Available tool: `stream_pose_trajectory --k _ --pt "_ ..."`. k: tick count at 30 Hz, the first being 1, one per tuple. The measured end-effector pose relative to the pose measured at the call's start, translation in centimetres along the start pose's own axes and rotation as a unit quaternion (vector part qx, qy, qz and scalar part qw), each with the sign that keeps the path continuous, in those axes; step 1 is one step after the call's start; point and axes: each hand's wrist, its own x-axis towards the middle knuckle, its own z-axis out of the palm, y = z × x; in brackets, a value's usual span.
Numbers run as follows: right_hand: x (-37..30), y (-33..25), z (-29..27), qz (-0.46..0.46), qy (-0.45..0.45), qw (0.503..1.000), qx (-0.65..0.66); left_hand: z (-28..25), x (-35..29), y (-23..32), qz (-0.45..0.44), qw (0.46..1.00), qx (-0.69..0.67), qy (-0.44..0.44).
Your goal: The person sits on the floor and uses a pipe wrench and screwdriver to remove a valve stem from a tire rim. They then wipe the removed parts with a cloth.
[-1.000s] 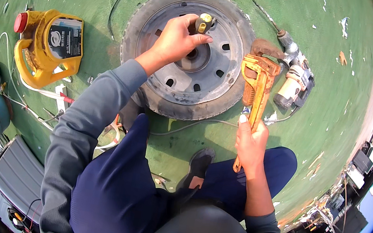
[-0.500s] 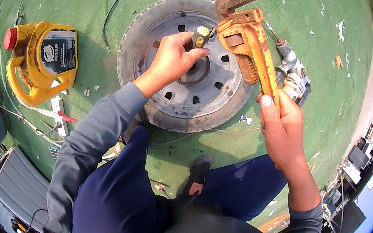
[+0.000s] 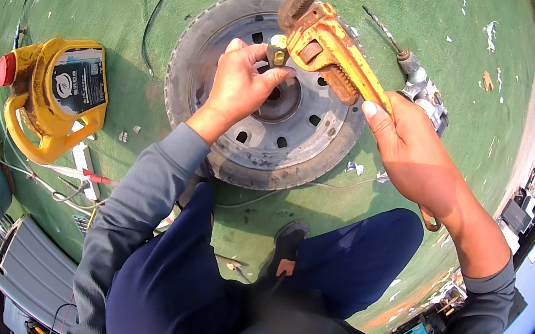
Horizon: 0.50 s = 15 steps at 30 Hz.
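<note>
A wheel with a worn tyre [image 3: 193, 40] and grey steel rim lies flat on the green ground before me. Over its hub, my left hand [image 3: 242, 81] is closed round an upright black-and-yellow screwdriver handle [image 3: 277, 51]; its lower end is hidden behind the fingers. My right hand [image 3: 414, 146] grips a rusty orange pipe wrench [image 3: 338, 50] by its shaft, with the handle's end poking out below the palm. The toothed jaws point up and away to the left. The wrench head overlaps the edge of the screwdriver handle; whether they touch, I cannot tell.
On the left stands a yellow jug [image 3: 51, 102] with a red cap, near cables and a white power strip [image 3: 86, 169]. A power drill [image 3: 419, 82] with a long bit lies right of the wheel. A grey ribbed case [image 3: 37, 271] is at lower left.
The pipe wrench has tilted to the left, bringing its head nearer the screwdriver handle. My right forearm has swung outward to the right; my left hand has barely shifted.
</note>
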Motion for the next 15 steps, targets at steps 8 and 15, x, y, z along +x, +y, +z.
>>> stream_pose_trajectory --k 8,15 --pt "-2.6 -3.2 -3.2 -0.032 0.110 0.991 0.071 -0.3 0.0 0.4 -0.009 1.000 0.004 0.003" --pt "1.2 -5.5 -2.6 -0.121 0.055 0.991 0.033 -0.2 -0.1 0.2 -0.014 1.000 0.006 0.013"
